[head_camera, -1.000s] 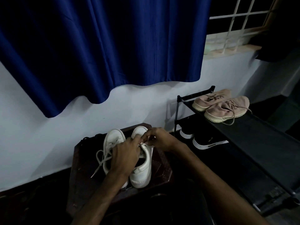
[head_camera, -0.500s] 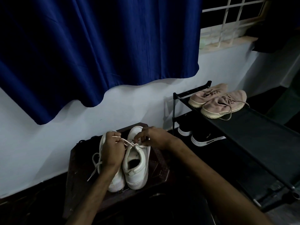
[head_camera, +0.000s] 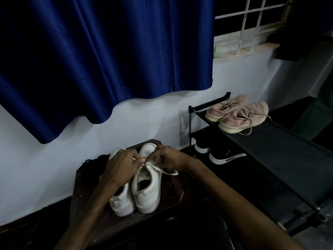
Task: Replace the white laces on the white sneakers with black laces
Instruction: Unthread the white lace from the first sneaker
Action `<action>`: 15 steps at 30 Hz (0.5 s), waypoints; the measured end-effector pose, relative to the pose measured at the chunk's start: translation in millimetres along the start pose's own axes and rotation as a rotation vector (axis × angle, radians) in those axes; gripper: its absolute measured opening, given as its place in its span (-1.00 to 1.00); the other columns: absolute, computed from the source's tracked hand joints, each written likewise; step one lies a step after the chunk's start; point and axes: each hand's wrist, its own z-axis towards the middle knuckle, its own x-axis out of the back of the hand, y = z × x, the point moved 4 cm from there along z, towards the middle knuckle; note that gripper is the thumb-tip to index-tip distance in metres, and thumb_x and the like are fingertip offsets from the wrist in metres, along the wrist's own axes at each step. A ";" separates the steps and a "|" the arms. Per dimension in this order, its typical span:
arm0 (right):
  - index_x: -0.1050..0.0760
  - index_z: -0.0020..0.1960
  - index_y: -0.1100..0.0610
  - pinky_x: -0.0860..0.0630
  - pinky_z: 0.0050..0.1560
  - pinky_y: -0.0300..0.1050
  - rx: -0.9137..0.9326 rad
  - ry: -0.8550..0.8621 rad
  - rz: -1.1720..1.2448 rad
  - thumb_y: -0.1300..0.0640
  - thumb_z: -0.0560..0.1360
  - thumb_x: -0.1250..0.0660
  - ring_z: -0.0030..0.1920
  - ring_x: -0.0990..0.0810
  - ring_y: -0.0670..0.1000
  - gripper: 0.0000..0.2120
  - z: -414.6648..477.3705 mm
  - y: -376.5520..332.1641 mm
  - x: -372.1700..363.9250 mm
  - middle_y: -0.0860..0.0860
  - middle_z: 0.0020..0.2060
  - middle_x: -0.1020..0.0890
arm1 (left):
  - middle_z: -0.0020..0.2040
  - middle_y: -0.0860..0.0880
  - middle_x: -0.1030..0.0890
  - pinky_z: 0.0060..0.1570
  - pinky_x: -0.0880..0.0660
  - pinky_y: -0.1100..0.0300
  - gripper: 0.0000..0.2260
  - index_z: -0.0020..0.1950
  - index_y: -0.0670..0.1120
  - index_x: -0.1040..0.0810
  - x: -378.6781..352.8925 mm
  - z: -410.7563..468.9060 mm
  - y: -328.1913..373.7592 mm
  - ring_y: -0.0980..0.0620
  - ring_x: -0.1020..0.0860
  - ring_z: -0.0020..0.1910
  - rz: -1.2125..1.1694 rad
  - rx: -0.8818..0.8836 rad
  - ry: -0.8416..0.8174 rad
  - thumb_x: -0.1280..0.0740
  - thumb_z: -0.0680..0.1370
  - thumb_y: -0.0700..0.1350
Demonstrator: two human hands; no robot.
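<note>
Hands: left hand (head_camera: 121,166), right hand (head_camera: 170,157) now closer | white lace (head_camera: 163,170) pinched

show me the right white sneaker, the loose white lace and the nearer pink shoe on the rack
right white sneaker (head_camera: 146,197), head view, on its heel
white lace (head_camera: 168,172), head view, on the loose end past the shoe
nearer pink shoe (head_camera: 241,120), head view, on its upper side

One view: camera on my head, looking forward and down, close over white sneakers (head_camera: 147,192) on bench (head_camera: 173,191), facing wall (head_camera: 54,168).
</note>
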 end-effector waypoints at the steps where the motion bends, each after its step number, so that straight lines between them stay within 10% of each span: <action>1: -0.61 0.19 0.07 -0.43 -0.12 -0.38 -0.005 0.003 -0.009 0.36 0.38 -0.42 -0.14 -0.53 0.00 -0.58 0.0 0.3 -0.3 0.10 -0.06 -0.55 | -0.20 -0.02 -0.60 -0.16 -0.46 0.11 -0.82 -0.17 -0.04 -0.54 -0.2 2.3 -6.4 0.01 -0.56 -0.17 -0.118 0.068 0.030 -0.30 0.60 -0.02; 4: -0.59 0.23 0.06 -0.38 -0.09 -0.38 0.002 -0.009 -0.030 0.30 0.44 -0.39 -0.17 -0.52 -0.03 -0.61 -1.0 -1.8 3.1 0.08 -0.06 -0.55 | -0.33 -0.04 -0.50 -0.51 -0.46 0.27 -0.71 -0.16 -0.11 -0.49 4.4 1.4 -32.0 0.11 -0.42 -0.53 -1.027 0.588 0.064 -0.12 0.69 -0.06; 6: -0.58 0.25 0.09 -0.32 -0.11 -0.42 0.001 -0.034 -0.047 0.33 0.43 -0.38 -0.16 -0.53 -0.01 -0.59 -0.1 -3.2 4.5 0.11 -0.06 -0.55 | -0.33 -0.03 -0.47 -0.58 -0.39 0.31 -0.71 -0.14 -0.07 -0.45 6.7 -3.5 -41.3 0.11 -0.32 -0.55 -1.191 0.747 0.041 -0.11 0.69 0.01; 11: -0.58 0.25 0.08 -0.31 -0.13 -0.38 -0.010 -0.049 -0.085 0.34 0.40 -0.39 -0.12 -0.58 0.08 -0.56 4.6 -4.0 1.5 0.11 -0.10 -0.57 | 0.02 0.07 -0.52 -0.07 -0.47 0.12 -0.84 0.05 0.04 -0.57 23.5 -4.6 -19.1 0.07 -0.50 -0.05 -0.078 0.051 0.039 -0.31 0.57 0.09; 15: -0.56 0.26 0.11 -0.32 -0.13 -0.33 -0.017 -0.061 -0.098 0.36 0.40 -0.38 -0.09 -0.58 0.11 -0.55 3.2 -5.6 3.0 0.14 -0.09 -0.57 | 0.01 0.21 -0.53 0.04 -0.47 0.14 -0.82 0.07 0.21 -0.59 7.3 -9.7 3.1 0.20 -0.53 0.04 -0.025 -0.091 -0.221 -0.42 0.49 0.03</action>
